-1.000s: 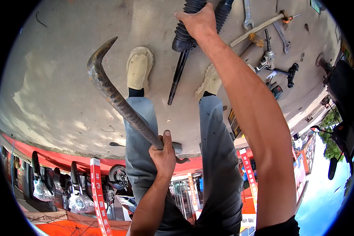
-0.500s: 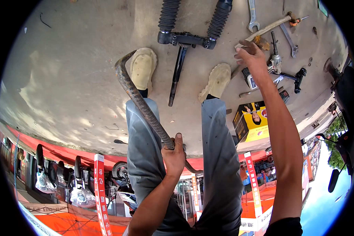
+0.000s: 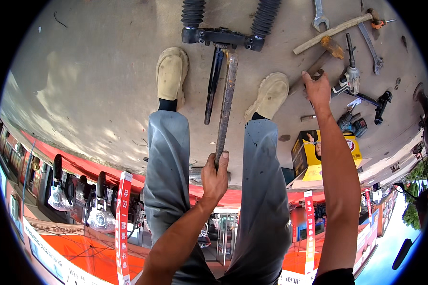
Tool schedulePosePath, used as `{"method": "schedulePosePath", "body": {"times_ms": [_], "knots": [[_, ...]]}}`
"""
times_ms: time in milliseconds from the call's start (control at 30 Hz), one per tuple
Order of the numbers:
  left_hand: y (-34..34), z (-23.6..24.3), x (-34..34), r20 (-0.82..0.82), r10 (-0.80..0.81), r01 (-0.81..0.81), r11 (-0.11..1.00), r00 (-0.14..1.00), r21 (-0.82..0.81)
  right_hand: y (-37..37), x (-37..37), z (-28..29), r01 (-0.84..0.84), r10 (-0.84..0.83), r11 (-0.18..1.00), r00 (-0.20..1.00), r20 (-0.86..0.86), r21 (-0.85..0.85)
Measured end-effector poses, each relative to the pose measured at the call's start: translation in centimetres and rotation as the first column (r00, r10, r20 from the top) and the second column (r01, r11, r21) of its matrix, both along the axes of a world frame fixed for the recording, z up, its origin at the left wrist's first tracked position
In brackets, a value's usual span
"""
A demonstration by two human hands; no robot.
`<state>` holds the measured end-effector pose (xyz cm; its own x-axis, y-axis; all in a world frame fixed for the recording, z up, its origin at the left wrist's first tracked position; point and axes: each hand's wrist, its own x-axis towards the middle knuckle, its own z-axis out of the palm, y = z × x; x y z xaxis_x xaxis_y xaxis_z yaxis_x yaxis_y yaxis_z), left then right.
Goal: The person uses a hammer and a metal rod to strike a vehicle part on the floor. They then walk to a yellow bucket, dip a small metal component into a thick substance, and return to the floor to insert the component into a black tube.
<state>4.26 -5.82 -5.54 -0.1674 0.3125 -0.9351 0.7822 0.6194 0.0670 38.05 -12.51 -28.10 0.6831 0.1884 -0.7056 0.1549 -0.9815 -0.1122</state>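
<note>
My left hand (image 3: pixel 215 178) is wrapped round the lower end of a rusty ribbed pry bar (image 3: pixel 226 92), between my knees. The bar's upper end meets the underside of a black fork clamp (image 3: pixel 226 37), close beside the dark steering stem (image 3: pixel 214 85). Two ribbed rubber fork boots (image 3: pixel 266 18) rise from the clamp. On the right, my right hand (image 3: pixel 317 89) has its fingers closed round the dark handle of a hammer with a rusty, yellowish head (image 3: pixel 332 47). That hammer lies on the concrete, and part of its handle is hidden by my fingers.
Another hammer with a wooden handle (image 3: pixel 333 33), an open-end wrench (image 3: pixel 320 16), an adjustable wrench (image 3: pixel 371 50) and a cordless power tool (image 3: pixel 351 78) lie at the right. A yellow-and-black box (image 3: pixel 309 156) stands nearer. My shoes (image 3: pixel 172 73) flank the stem.
The pry bar has swung from my left shoe to the fork clamp, held by my left hand. My right hand has come down from above and closed on the hammer's handle.
</note>
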Motion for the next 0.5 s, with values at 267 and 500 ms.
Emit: {"method": "schedulePosePath", "body": {"times_ms": [267, 500], "knots": [[-0.1, -2.7, 0.1, -0.020, -0.101, 0.102, 0.993, 0.995, 0.062, 1.4, 2.3, -2.0, 0.234, -0.244, 0.969, 0.956, -0.163, -0.078], [-0.6, -4.0, 0.3, -0.028, -0.047, 0.049, 0.997, 0.998, 0.053, -1.8, 4.2, -1.9, 0.190, -0.181, 0.978, 0.978, -0.103, 0.085]]}}
